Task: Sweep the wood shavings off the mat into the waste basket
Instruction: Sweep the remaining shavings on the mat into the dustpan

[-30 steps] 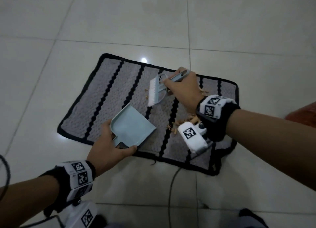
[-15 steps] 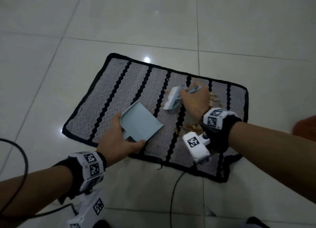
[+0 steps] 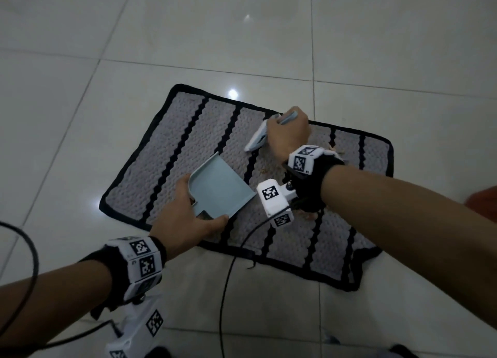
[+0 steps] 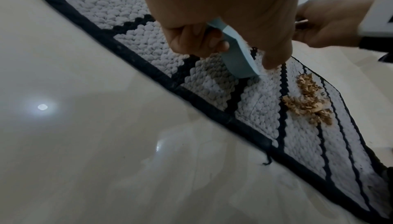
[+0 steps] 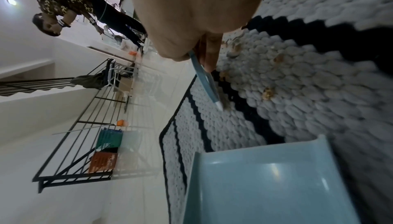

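A grey mat (image 3: 188,148) with black stripes lies on the tiled floor. My left hand (image 3: 188,215) grips the handle of a pale blue dustpan (image 3: 219,187), whose open lip rests on the mat and points to the far right. My right hand (image 3: 286,132) grips a small white and blue brush (image 3: 256,140) over the mat's far middle, beyond the pan. A tan pile of wood shavings (image 4: 306,103) lies on the mat to the right of the pan, with loose bits (image 5: 268,93) near the brush. The head view hides most of the pile under my right wrist. The pan (image 5: 266,185) holds nothing.
A black cable (image 3: 228,277) runs across the floor and the mat's near edge. A reddish object (image 3: 484,201) shows at the right edge. Far off, green (image 5: 109,139) and orange (image 5: 102,162) crates stand by a black railing, and a person (image 5: 63,7) stands beyond.
My right hand drew the brush down the mat toward the pan, then carried it back toward the far edge. The dustpan stayed almost where it was.
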